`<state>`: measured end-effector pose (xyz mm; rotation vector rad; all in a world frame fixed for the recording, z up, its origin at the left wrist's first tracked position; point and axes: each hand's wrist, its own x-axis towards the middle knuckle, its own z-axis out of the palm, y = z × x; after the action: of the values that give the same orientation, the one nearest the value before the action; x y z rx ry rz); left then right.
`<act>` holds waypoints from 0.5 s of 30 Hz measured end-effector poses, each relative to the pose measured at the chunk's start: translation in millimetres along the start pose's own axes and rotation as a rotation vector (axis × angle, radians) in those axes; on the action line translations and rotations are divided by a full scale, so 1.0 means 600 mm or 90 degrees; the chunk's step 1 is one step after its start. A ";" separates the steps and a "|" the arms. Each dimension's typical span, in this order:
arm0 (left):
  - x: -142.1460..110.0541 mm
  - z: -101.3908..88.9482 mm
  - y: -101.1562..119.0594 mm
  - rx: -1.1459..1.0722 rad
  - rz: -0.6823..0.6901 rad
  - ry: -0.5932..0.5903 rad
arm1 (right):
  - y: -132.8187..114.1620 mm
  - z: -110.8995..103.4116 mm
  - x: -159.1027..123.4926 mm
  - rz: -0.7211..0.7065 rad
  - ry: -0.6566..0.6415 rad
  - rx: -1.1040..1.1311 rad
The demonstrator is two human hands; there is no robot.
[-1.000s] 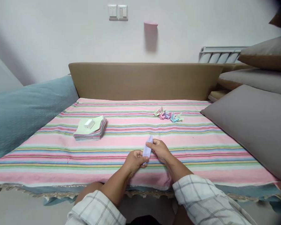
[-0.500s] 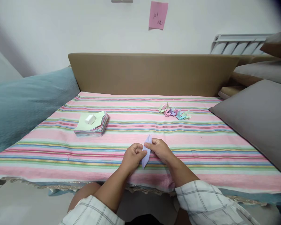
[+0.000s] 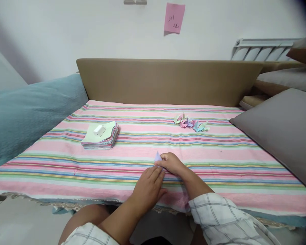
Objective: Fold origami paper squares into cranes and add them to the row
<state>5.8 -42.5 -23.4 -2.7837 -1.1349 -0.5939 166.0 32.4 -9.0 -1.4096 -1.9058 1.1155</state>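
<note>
A small folded piece of lilac paper (image 3: 157, 157) lies on the striped cloth (image 3: 214, 163) near the front edge. My right hand (image 3: 171, 163) pinches its upper end with curled fingers. My left hand (image 3: 149, 187) lies flat over the lower part of the paper, fingers stretched out and pressing down, so most of the paper is hidden. A stack of pastel paper squares (image 3: 101, 136) with a small white block (image 3: 99, 130) on top sits to the left. Several folded paper cranes (image 3: 191, 123) lie in a cluster at the back right.
A teal cushion (image 3: 28, 112) borders the left side and grey cushions (image 3: 283, 129) the right. A tan backrest (image 3: 168, 81) runs along the rear. A pink note (image 3: 174, 18) hangs on the wall above.
The lilac paper, held up between both hands before, now lies on the cloth. My left hand has opened and flattened over it; my right hand still pinches its top.
</note>
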 end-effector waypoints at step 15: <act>-0.028 0.012 -0.023 0.027 0.053 -0.155 | 0.032 0.013 0.004 -0.101 0.267 -0.216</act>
<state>-12.1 -41.9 -37.4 -2.9087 -1.0474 -0.2243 169.0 34.3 -29.8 -1.4921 -1.9051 0.3890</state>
